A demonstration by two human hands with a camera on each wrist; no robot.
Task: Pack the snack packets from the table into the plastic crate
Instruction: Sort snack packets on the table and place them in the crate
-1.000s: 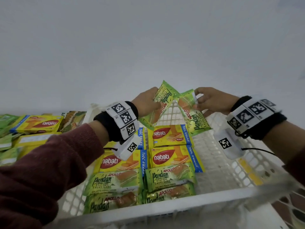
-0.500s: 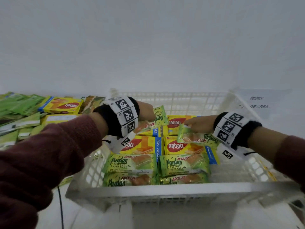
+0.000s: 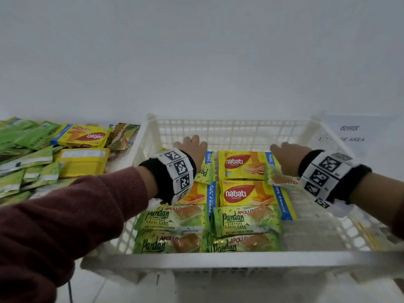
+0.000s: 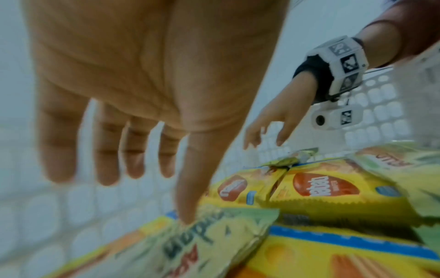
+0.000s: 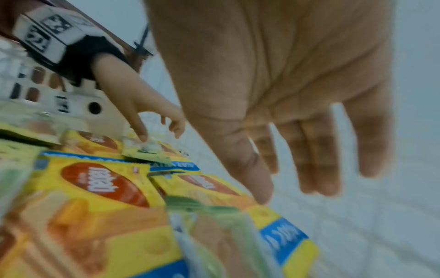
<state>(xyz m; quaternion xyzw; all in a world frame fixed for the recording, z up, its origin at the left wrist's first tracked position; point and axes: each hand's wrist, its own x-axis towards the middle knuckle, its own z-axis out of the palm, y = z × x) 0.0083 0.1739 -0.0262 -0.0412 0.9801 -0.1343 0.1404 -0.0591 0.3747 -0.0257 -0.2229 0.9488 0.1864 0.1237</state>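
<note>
The white plastic crate (image 3: 229,262) holds yellow Nabati wafer packets (image 3: 242,165) at the back and green Pandan cake packets (image 3: 244,221) at the front. My left hand (image 3: 193,147) hovers inside the crate with fingers spread; its thumb tip touches a green Pandan packet (image 4: 214,242) that lies on a yellow packet. My right hand (image 3: 286,154) is open too, fingers straight, just above another green Pandan packet (image 3: 277,177) lying on the right-hand wafer packets. Neither hand grips anything.
A heap of green and yellow snack packets (image 3: 80,136) lies on the table left of the crate. A paper sign (image 3: 349,134) sits behind the crate's right corner. The crate's right third (image 3: 323,228) shows bare mesh floor.
Both hands came down into the crate carrying a green Pandan packet each, laid them on the yellow packets and let go; the fingers have now spread open.
</note>
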